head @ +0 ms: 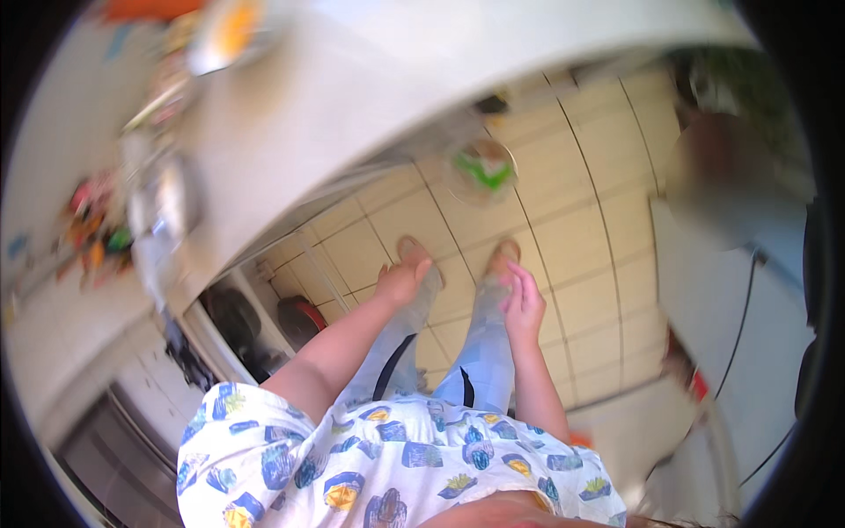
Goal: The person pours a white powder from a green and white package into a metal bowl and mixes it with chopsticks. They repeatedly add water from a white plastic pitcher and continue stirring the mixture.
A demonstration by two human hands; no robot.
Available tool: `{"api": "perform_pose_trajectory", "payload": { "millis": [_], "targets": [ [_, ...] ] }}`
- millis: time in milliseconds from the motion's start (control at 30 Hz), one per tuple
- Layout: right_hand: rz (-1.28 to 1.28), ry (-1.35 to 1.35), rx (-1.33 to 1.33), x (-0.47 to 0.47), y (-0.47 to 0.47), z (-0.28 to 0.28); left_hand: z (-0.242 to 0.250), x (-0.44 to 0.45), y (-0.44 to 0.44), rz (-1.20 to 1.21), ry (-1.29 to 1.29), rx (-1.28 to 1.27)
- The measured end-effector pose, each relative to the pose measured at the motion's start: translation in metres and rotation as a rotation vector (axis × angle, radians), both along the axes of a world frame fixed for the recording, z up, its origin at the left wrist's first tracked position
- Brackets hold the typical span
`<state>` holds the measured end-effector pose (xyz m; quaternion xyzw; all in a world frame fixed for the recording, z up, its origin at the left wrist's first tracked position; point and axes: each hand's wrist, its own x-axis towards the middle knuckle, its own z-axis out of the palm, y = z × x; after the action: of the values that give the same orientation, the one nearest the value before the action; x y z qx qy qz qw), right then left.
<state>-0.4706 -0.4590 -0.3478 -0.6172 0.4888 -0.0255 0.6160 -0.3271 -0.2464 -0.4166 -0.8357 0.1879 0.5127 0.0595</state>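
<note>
My left hand (401, 282) hangs in front of my left leg with nothing in it, its thumb apart from the fingers. Over the right leg, my right hand (525, 307) is also bare, with fingers loosely bent and spread a little. Both hands are above the tiled floor (561, 231), apart from the counter. Beyond my feet, a round bin or bowl (485, 173) with something green in it stands on the tiles. The white countertop (370, 72) runs along the front and left. A metal bowl (228, 33) with something orange-yellow in it sits there, blurred.
Blurred metal ware (165, 198) lines the counter's left side, beside small colourful items (99, 224). Dark pans (300, 320) sit on a low shelf under the counter. A white cabinet or appliance (706, 297) with a black cord (739, 343) stands at right.
</note>
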Motion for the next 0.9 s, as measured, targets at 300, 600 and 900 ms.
{"api": "perform_pose_trajectory", "payload": {
  "millis": [300,600,900],
  "targets": [
    [0.784,-0.372,-0.486,0.118,0.022,0.175,0.177,0.032,0.186,0.807,-0.481,-0.595],
    [1.421,-0.725,-0.896,0.346,0.199,0.212,0.227,0.108,0.233,1.346,-0.420,-1.041],
    [1.183,-0.539,-0.946,0.466,0.221,0.247,0.248,0.222,0.228,1.597,-0.254,-1.066]
  ]
}}
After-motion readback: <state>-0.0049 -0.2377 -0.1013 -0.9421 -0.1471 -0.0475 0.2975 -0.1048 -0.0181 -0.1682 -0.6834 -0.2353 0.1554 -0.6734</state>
